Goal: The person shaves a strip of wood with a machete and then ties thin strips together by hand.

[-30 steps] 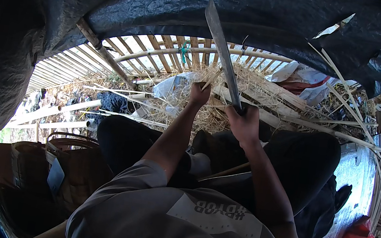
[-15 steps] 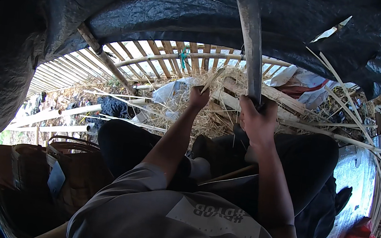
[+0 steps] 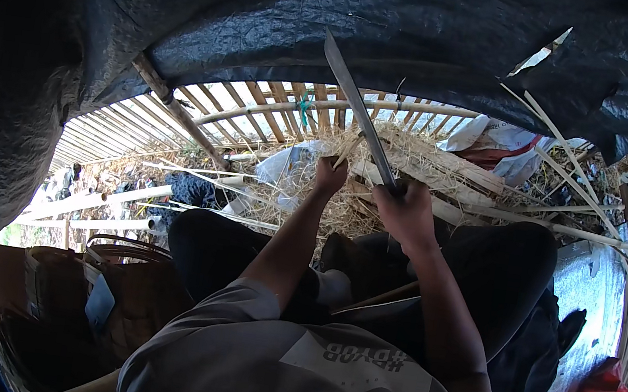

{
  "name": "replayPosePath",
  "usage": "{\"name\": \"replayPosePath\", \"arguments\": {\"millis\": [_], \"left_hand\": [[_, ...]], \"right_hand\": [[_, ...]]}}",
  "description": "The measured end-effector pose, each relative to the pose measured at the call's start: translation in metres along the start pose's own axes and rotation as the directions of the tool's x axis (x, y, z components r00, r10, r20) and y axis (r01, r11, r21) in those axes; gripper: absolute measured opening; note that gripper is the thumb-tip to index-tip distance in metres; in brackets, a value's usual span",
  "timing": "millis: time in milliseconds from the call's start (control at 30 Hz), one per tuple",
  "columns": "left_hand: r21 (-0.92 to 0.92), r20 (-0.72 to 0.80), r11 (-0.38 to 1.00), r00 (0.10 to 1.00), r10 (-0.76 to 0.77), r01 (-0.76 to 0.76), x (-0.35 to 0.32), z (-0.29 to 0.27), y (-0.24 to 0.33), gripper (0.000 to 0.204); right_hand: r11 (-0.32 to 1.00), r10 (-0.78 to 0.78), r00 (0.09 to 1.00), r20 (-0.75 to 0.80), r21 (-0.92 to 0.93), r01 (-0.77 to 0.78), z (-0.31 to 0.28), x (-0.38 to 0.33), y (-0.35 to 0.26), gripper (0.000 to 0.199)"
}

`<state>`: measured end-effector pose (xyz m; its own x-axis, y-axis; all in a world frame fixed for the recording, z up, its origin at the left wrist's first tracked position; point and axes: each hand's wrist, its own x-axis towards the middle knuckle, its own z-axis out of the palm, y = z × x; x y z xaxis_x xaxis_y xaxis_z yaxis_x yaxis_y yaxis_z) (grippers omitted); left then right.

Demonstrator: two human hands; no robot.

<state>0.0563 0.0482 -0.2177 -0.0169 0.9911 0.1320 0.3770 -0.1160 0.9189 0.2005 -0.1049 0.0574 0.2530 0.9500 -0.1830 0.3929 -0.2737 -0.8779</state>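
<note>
Two grips: left hand [image 3: 330, 176] on strip [image 3: 348, 149], right hand [image 3: 407, 216] on knife [image 3: 361, 112]. Shavings [image 3: 346, 210] heaped toward twelve o'clock; strip seemingly unfinished.

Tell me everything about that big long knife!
The knife has a long, dark grey blade that looks like metal, with a slanted tip. It points away from the person, tilted leftward. Its handle is mostly hidden in the right hand. Whether the blade touches the pale strip beside it, I can't tell.
</note>
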Motion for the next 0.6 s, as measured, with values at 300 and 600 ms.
{"name": "replayPosePath", "arguments": {"millis": [300, 600], "left_hand": [[-0.011, -0.03, 1.0, 0.999, -0.014, 0.014, -0.003, 0.0, 0.009, 0.04], [0.039, 0.037, 0.999, 0.999, 0.001, -0.002, -0.01, -0.008, 0.02, 0.033]], "right_hand": [[0.998, -0.051, 0.999, -0.003, -0.046, 0.05, 0.0, 0.002, 0.001, 0.03], [0.959, 0.122, 0.99, 0.078, -0.267, -0.097, -0.022, 0.012, -0.011, 0.036]]}}
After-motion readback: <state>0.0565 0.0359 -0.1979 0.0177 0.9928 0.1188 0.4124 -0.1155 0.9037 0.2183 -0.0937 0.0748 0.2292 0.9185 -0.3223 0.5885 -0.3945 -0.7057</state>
